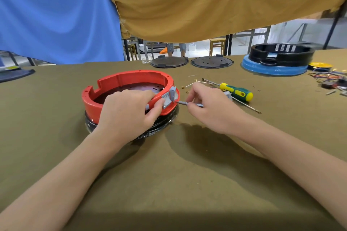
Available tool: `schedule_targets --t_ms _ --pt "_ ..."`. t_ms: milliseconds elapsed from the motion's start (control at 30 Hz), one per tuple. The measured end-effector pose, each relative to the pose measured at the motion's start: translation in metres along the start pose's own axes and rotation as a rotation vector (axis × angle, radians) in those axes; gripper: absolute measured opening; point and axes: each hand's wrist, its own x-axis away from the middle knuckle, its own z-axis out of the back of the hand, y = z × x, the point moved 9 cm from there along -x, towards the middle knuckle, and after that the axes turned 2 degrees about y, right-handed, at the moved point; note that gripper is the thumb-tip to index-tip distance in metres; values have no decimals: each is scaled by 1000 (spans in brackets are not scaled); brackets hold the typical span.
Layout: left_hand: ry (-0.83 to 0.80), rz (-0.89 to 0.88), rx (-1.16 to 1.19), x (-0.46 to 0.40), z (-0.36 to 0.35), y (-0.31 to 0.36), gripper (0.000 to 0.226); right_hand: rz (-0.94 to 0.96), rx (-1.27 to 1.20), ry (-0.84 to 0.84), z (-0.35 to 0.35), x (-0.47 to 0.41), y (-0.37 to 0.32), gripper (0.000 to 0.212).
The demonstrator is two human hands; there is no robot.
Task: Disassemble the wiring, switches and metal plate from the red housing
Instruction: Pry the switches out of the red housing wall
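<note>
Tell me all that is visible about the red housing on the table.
The red housing is a round, open-topped ring that looks like moulded plastic, with notches cut in its rim. It sits upright on a black base on the cloth-covered table. A dark perforated plate lies inside. Grey rocker switches sit in its right wall, one tilted outward. The left hand grips its near rim beside the switches; the right hand holds a thin grey tool with its tip at that wall.

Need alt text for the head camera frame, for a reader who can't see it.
A left hand grips the rim of a red housing by its grey switches, while the right hand holds a thin tool against them. A yellow-green screwdriver lies on the cloth-covered table.
</note>
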Motion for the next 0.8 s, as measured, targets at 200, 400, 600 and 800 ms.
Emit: schedule_targets --t_ms 200,400,600,800 --pt "9 7 -25 -2 0 4 41 -31 -79 24 -15 3 -9 7" --pt "-20 -19 -75 -5 1 20 37 -45 15 49 -30 12 -28 16" --pt "-23 -14 -127 -9 2 38 34 -85 162 33 -38 11 -32 32" --pt "33 27 -81 -8 2 28 39 -184 -8 6 -28 4 -16 12"
